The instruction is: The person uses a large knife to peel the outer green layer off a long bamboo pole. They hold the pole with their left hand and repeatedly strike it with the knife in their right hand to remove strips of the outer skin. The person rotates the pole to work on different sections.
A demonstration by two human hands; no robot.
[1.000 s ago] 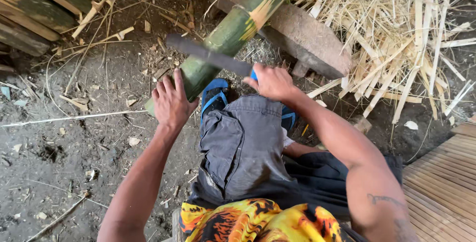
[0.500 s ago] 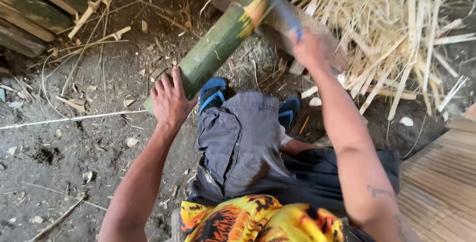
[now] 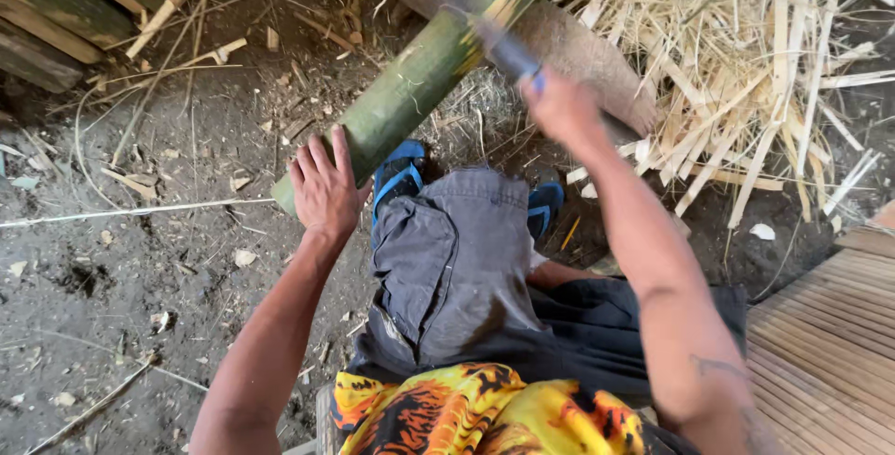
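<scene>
Ground: bare dirt floor (image 3: 140, 296) strewn with chips and slivers, a heap of pale split strips (image 3: 746, 73) at upper right, dark planks (image 3: 65, 7) at upper left, a slatted mat (image 3: 830, 343) at lower right.
Head view, pole: the green bamboo pole (image 3: 419, 73) lies slanted, its near end down by the knee and its far part resting across a wooden block (image 3: 578, 54).
Left hand: the left hand (image 3: 324, 189) is spread flat, fingers apart, pressing the pole's near end.
Right hand: the right hand (image 3: 559, 105) is clamped round the blue handle of a blade (image 3: 485, 31) (blurred with motion), which meets the pole's upper face.
Progress: a pale scraped patch shows near the blade; most of the pole is green and whole, so I judge the cutting barely begun.
Feet: blue sandals (image 3: 399, 175) sit just beside the pole.
</scene>
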